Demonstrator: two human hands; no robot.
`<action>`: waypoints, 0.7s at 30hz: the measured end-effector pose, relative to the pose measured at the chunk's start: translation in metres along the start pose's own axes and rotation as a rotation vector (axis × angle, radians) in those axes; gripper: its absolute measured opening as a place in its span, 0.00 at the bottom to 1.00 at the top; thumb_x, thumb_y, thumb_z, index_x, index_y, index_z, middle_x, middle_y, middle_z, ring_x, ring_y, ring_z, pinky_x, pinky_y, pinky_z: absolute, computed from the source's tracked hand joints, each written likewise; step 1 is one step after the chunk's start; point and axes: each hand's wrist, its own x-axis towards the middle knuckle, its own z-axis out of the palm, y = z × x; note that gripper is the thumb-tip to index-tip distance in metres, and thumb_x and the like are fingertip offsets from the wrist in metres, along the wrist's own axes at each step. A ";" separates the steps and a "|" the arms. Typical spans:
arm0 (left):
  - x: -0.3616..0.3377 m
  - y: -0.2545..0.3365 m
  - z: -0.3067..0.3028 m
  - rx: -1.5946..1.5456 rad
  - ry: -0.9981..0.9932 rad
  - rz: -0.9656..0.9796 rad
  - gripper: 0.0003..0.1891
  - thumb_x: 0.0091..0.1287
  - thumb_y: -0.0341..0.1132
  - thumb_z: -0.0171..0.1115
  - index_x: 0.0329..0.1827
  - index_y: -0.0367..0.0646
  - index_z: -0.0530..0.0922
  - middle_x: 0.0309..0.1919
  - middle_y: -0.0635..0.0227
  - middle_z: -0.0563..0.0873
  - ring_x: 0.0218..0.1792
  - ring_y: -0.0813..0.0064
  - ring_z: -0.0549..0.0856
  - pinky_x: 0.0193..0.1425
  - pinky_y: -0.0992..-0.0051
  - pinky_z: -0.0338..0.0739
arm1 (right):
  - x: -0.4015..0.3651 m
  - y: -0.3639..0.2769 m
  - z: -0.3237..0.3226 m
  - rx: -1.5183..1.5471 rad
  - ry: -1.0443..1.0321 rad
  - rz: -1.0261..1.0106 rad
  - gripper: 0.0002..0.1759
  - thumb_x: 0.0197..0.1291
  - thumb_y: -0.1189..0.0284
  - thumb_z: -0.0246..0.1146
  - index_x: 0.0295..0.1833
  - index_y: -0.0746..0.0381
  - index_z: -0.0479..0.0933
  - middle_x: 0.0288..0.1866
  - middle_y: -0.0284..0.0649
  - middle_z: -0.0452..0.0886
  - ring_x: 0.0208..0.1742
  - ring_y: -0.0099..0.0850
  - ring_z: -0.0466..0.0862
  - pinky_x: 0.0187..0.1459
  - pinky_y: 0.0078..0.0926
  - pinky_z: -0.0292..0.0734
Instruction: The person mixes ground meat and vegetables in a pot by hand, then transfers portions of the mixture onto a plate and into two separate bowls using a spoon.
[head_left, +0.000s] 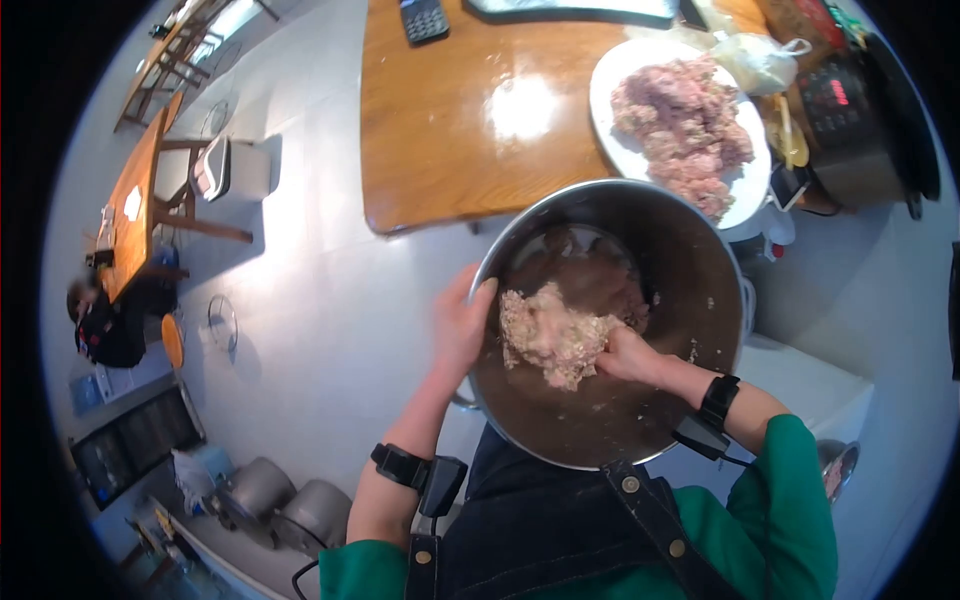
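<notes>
No writing is legible: the red display on the cooker (850, 120) is too small to read, and so are the keys of the calculator (424, 18). Your left hand (460, 325) is clamped over the rim of the steel bowl (700, 240), which you hold against your apron. Your right hand (628, 356) is sunk into the minced meat (548, 335) inside the bowl. Its fingers are buried, so you cannot tell how far they close. Just beyond the bowl, a plate (615, 80) of more mince sits on the wooden table (440, 130).

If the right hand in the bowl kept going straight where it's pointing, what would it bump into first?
The lump of minced meat; the right hand is touching it now. Past that, probably the wall of the steel bowl.
</notes>
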 end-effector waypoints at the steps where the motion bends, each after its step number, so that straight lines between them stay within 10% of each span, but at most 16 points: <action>1: 0.001 -0.007 0.002 -0.014 -0.016 0.036 0.14 0.63 0.33 0.54 0.49 0.35 0.76 0.45 0.60 0.81 0.47 0.72 0.78 0.52 0.73 0.70 | -0.014 -0.009 -0.009 -0.004 0.042 0.004 0.08 0.51 0.76 0.53 0.25 0.67 0.75 0.15 0.38 0.75 0.15 0.25 0.76 0.19 0.25 0.70; 4: 0.003 -0.032 0.007 0.112 0.099 0.347 0.10 0.63 0.37 0.54 0.39 0.39 0.77 0.32 0.63 0.82 0.36 0.73 0.80 0.39 0.72 0.72 | -0.063 -0.034 -0.040 0.192 0.119 0.024 0.07 0.51 0.77 0.54 0.26 0.67 0.75 0.17 0.37 0.76 0.16 0.24 0.76 0.19 0.23 0.70; 6: 0.005 -0.038 0.002 0.187 -0.039 -0.083 0.17 0.62 0.40 0.53 0.47 0.35 0.75 0.42 0.51 0.80 0.46 0.54 0.77 0.51 0.63 0.69 | -0.087 -0.034 -0.057 0.313 0.150 0.071 0.06 0.53 0.77 0.54 0.29 0.65 0.76 0.18 0.37 0.77 0.17 0.22 0.76 0.19 0.21 0.70; 12: 0.007 -0.042 -0.001 0.065 -0.011 0.037 0.16 0.60 0.38 0.55 0.46 0.34 0.75 0.42 0.49 0.80 0.45 0.53 0.78 0.50 0.62 0.69 | -0.136 -0.083 -0.142 0.490 0.565 -0.007 0.08 0.60 0.75 0.54 0.45 0.62 0.70 0.18 0.33 0.73 0.13 0.20 0.71 0.13 0.18 0.63; 16: 0.006 -0.030 0.001 0.026 0.040 0.054 0.15 0.59 0.35 0.56 0.44 0.34 0.76 0.39 0.51 0.82 0.42 0.62 0.80 0.48 0.67 0.71 | -0.105 -0.049 -0.213 0.124 0.781 -0.104 0.07 0.59 0.74 0.52 0.39 0.65 0.72 0.19 0.39 0.76 0.17 0.25 0.75 0.19 0.24 0.68; 18: 0.004 -0.011 0.000 0.068 0.050 0.009 0.13 0.59 0.33 0.56 0.43 0.33 0.78 0.36 0.54 0.83 0.39 0.72 0.80 0.47 0.72 0.72 | -0.066 -0.032 -0.228 -0.474 1.231 -0.130 0.18 0.54 0.75 0.51 0.52 0.67 0.68 0.25 0.49 0.79 0.27 0.40 0.81 0.29 0.36 0.75; 21: 0.000 -0.004 0.000 -0.016 0.064 0.015 0.13 0.60 0.34 0.56 0.41 0.33 0.78 0.32 0.57 0.83 0.36 0.75 0.79 0.44 0.73 0.73 | 0.010 -0.002 -0.224 -0.674 1.085 0.209 0.29 0.56 0.75 0.46 0.64 0.67 0.51 0.32 0.56 0.79 0.34 0.51 0.80 0.38 0.44 0.74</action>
